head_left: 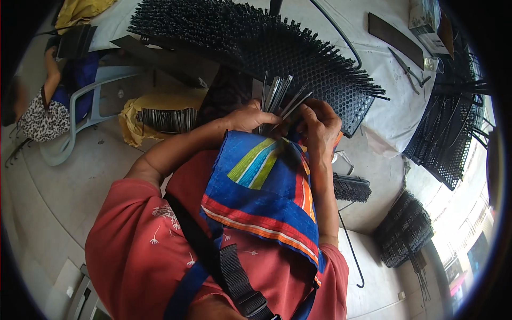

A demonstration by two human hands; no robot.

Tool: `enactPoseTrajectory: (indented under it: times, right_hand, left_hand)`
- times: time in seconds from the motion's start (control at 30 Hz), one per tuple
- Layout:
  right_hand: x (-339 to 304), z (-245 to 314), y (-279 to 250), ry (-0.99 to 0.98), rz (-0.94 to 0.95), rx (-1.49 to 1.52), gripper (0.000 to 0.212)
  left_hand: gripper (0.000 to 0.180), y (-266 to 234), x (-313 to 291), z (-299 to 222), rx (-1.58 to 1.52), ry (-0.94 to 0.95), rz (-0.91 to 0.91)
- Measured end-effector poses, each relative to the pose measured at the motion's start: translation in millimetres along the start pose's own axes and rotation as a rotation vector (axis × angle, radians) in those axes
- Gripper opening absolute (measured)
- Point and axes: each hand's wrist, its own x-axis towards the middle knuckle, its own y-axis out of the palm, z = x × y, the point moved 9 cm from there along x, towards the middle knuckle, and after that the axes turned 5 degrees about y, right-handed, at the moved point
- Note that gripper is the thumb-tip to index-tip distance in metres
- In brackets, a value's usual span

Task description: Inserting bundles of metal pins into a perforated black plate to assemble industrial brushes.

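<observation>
My left hand (248, 117) is closed around a loose bundle of thin, shiny dark strips (276, 92) that fan upward above my lap. Beside it my right hand (321, 121) has its fingers pinched around the lower part of a couple of slanting strips; the fingertips partly hide the contact. A blue striped cloth (256, 176) lies over my front, under both hands. Just beyond the hands stands a black perforated rack (330, 90), its holes filled in many places with upright black pieces (213, 29).
A yellow bag (130, 120) on the left holds a row of thin strips (168, 120). Another person (45, 114) sits in a grey plastic chair (80, 112). On the right are a black mesh rack (440, 144), a dark bundle (404, 229), a hooked rod (349, 250) and scissors-like tools (409, 72).
</observation>
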Motion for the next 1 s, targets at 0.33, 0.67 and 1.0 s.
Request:
enactPoseTrajectory:
  times: [0.33,0.67,1.0]
  right_hand:
    - [-9,-2,10,0.077,0.031,0.244,0.007]
    - [-9,68,-47,-0.485,-0.272,0.285,0.005]
    - [22,98,-38,-0.794,-0.304,0.155,0.011]
  left_hand:
    - [0.018,14,-17,-10,0.032,0.013,0.168]
    - [0.023,-16,-17,-6,-0.072,0.038,-0.152]
    - [0.024,-13,-11,-10,-0.067,0.058,-0.131]
